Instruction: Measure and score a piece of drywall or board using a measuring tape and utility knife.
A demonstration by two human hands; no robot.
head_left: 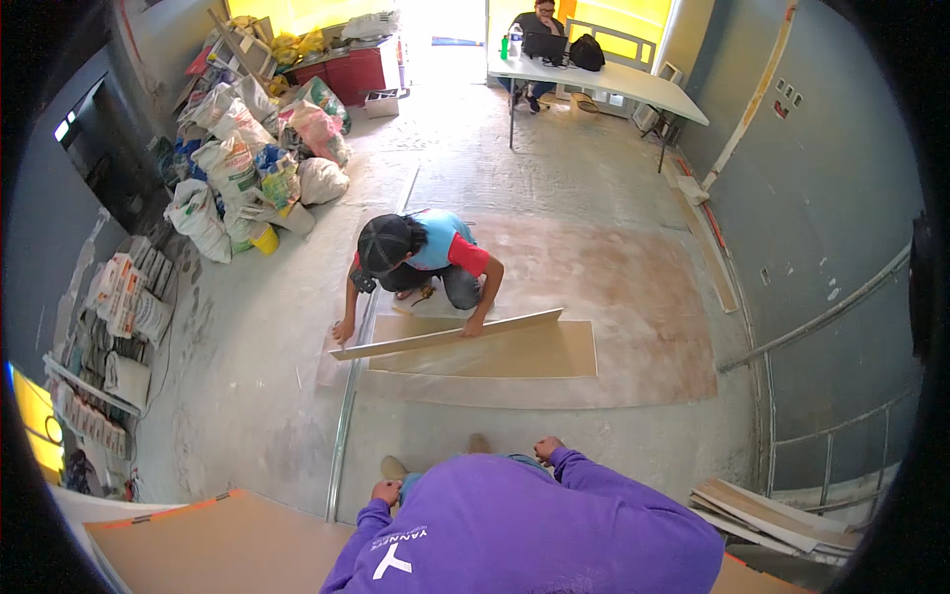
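Note:
I look down on my purple sweatshirt front, legs and boots. My left hand (385, 492) rests by my left leg, fingers curled; whether it holds anything is hidden. My right hand (547, 447) is out at my right side, fingers curled, its contents too small to tell. Beyond my boots, a crouching co-worker (426, 247) in a cap and blue-and-red shirt grips a long narrow board strip (396, 346) with both hands, tilted over a flat beige board (515, 361) on a dusty pinkish sheet (643, 297).
A metal track (346, 441) runs along the floor. Sacks (228, 168) pile at back left, bundles (129, 297) along the left wall. A seated person (542, 25) is behind a white table (633, 84). Curved metal framing (811, 317) lines the right; large boards (208, 544) lie near me.

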